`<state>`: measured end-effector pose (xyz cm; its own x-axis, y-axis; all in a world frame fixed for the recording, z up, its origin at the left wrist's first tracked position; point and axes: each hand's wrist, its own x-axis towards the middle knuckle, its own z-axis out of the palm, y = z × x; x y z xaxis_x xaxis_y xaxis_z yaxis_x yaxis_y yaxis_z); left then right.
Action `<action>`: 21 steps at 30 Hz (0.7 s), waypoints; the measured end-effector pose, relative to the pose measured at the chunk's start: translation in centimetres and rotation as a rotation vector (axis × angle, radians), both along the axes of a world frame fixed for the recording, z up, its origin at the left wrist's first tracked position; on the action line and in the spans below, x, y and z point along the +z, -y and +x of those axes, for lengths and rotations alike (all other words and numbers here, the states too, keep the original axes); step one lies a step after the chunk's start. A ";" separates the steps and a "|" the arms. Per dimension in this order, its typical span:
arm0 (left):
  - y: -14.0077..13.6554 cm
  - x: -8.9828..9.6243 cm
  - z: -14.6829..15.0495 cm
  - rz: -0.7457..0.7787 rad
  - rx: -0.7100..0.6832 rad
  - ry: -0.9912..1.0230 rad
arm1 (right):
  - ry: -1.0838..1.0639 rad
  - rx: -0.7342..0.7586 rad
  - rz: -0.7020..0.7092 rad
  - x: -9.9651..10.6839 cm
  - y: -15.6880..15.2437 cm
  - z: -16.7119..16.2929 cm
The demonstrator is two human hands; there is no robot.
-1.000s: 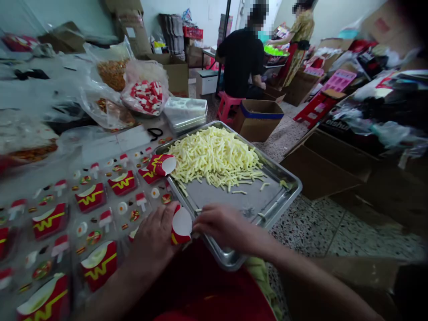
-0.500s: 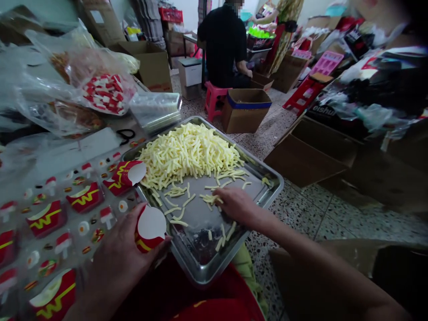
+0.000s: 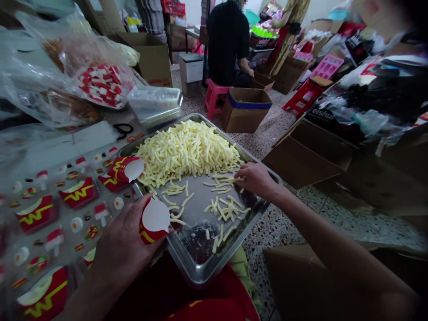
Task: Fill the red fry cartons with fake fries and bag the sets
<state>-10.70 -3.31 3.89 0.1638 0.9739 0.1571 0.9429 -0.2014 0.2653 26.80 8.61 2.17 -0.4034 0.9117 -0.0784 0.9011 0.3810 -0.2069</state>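
My left hand (image 3: 123,236) is closed around a small red fries carton (image 3: 155,220) with a white top and yellow markings, near the tray's left edge. Over the right side of the metal tray (image 3: 200,278), my right hand (image 3: 257,180) pinches pale yellow play fries (image 3: 236,179). A big heap of the same fries (image 3: 189,149) covers the tray's far half, with loose ones scattered nearer me. Another red carton (image 3: 122,171) rests against the tray's left rim.
On the table at left lie packed sets with red cartons (image 3: 78,192), scissors (image 3: 123,130) and a bag of red-and-white pieces (image 3: 100,87). A cardboard box (image 3: 245,111) stands beyond the tray, near a person (image 3: 227,42) on a pink stool (image 3: 214,96). More boxes (image 3: 307,151) stand right.
My right hand has moved right and away from me across the tray. Several loose fries now lie in a small cluster where it was. My left hand keeps hold of the carton.
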 end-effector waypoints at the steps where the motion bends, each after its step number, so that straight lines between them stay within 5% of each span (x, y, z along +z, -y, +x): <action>1: 0.1 0.0 0.0 -0.008 -0.006 0.005 | -0.032 0.015 -0.054 -0.3 0.5 -0.1; 3: 0.4 -0.3 0.3 -0.021 -0.028 0.018 | -0.083 0.027 -0.108 -0.6 1.6 -0.2; 10: -0.2 -0.7 1.9 -0.024 -0.053 0.027 | -0.117 -0.004 0.028 -0.7 2.0 0.9; 21: -1.3 -0.4 2.4 -0.083 -0.052 0.012 | -0.032 -0.136 0.114 2.4 1.4 3.3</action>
<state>-8.32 -2.06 3.50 0.2130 0.9739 0.0781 0.9283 -0.2267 0.2949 30.09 7.16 4.59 -0.2762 0.9603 0.0395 0.9398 0.2784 -0.1983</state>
